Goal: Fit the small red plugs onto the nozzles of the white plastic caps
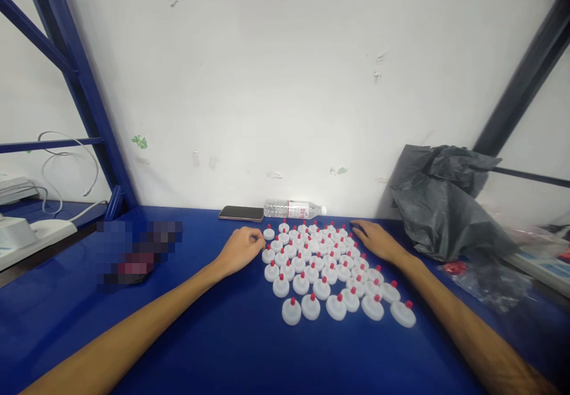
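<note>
Many white round plastic caps with red nozzle tips [321,288] stand in a loose cluster on the blue table [214,335]. Left of the cluster, my left hand [241,250] rests with its fingers curled, their tips close to the outermost caps. Nothing shows in its curl. My right hand [377,242] lies on the far right side of the cluster, fingers stretched out and palm down, beside the caps there. Whether either hand touches a cap I cannot tell. The front caps sit more widely spaced than those at the back.
Against the white wall lie a phone [241,213] and a clear plastic bottle [294,209] on its side. A grey plastic bag [439,205] stands at right, with clear wrapping [487,282] before it. A blurred-out item [138,261] and a power strip [40,243] are at left.
</note>
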A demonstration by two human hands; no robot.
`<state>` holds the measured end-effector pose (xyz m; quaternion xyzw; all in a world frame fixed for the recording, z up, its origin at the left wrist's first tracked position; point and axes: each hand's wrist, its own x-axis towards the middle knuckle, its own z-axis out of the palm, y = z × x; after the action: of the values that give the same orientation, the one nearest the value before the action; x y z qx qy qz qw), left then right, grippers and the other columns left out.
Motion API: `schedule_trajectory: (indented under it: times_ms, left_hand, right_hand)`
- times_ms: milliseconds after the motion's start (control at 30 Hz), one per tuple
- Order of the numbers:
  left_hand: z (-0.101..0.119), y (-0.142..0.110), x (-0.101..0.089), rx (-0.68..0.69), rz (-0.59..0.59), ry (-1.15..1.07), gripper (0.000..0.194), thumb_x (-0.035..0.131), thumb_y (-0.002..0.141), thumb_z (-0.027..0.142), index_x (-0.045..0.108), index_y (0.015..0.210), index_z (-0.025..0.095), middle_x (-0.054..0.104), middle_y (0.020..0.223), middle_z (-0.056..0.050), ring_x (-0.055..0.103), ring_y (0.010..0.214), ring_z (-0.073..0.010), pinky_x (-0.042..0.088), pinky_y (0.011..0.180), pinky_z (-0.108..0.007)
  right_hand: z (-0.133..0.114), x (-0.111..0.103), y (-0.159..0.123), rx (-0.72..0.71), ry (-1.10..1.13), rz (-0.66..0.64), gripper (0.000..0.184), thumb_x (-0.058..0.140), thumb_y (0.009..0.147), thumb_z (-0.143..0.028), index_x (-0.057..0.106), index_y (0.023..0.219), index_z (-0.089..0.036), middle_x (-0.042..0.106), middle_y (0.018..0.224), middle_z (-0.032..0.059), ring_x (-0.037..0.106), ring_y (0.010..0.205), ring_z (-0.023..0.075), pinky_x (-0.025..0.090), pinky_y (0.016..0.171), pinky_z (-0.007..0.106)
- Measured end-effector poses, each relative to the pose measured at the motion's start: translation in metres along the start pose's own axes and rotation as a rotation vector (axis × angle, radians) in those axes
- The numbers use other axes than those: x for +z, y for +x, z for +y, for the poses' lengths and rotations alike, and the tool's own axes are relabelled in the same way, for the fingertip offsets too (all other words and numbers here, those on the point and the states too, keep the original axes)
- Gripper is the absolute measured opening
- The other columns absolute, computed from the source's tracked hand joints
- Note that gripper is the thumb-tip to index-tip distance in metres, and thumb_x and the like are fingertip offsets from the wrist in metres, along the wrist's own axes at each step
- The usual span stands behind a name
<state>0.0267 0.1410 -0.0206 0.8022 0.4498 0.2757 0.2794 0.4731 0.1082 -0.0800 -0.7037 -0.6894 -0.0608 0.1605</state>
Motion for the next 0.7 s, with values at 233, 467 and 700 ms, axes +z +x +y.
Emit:
schedule_trajectory:
  times_ms: [233,467,700]
  left_hand:
    - [-0.0003,0.0002,-0.0003,0.006,-0.004,0.005,0.024,0.048,0.069,0.037,0.064,0.064,0.021,0.037,0.048,0.007,0.034,0.053,-0.0144,0.025,0.056,-0.029]
    - [-0.0005,0.0,-0.0006,0.006,-0.013,0.01,0.025,0.048,0.069,0.038,0.065,0.064,0.02,0.036,0.048,0.007,0.034,0.052,-0.0144,0.024,0.056,-0.03]
    - [-0.0017,-0.0001,-0.0013,0.028,-0.04,0.011,0.027,0.049,0.071,0.037,0.068,0.066,0.019,0.038,0.049,0.007,0.033,0.053,-0.0139,0.024,0.056,-0.03]
  right_hand:
    - [-0.0016,-0.0016,-0.0002,0.022,0.008,-0.029,0.056,0.034,0.105,-0.047,0.063,0.143,-0.018,0.068,0.147,0.0149,0.061,0.14,0.0292,0.045,0.121,0.045]
    - [-0.001,-0.002,0.0003,0.014,0.017,-0.035,0.055,0.035,0.105,-0.047,0.062,0.143,-0.018,0.068,0.148,0.015,0.061,0.14,0.0297,0.046,0.121,0.046]
    - [0.0009,-0.0002,0.0011,0.009,0.014,-0.029,0.057,0.035,0.105,-0.047,0.063,0.143,-0.016,0.068,0.148,0.0166,0.061,0.139,0.0294,0.044,0.122,0.044]
